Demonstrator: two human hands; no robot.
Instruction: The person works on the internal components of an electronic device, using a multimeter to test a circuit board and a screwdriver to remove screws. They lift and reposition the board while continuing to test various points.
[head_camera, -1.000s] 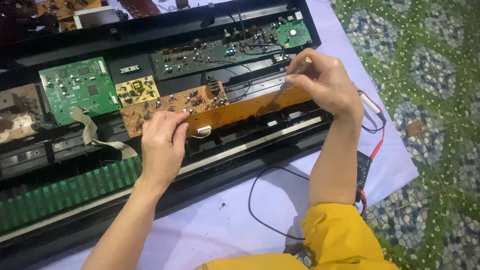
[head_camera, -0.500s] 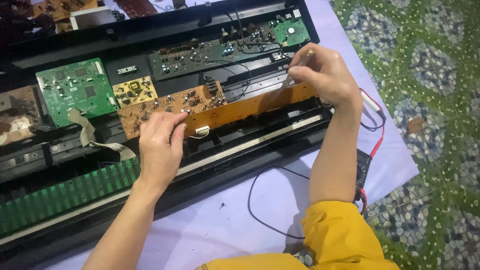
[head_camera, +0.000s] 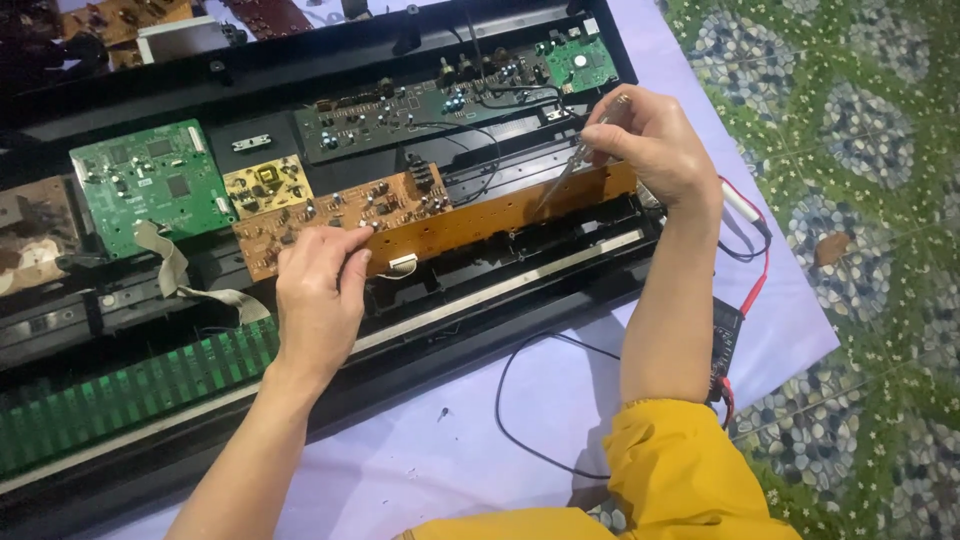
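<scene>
A long orange-brown circuit board lies across an opened black electronic keyboard case. My left hand rests on the board's left part, its fingers pinching the board's front edge. My right hand is closed around a thin metal probe-like tool, whose tip slants down onto the right part of the same board.
A green board, a small yellow board and a dark green board sit in the case. A grey ribbon cable curls at left. Red and black leads and a dark meter lie on the lilac cloth, over a patterned green floor.
My right hand has shifted slightly down and left, so the tool's tip now reaches the orange board. My left hand stays in place.
</scene>
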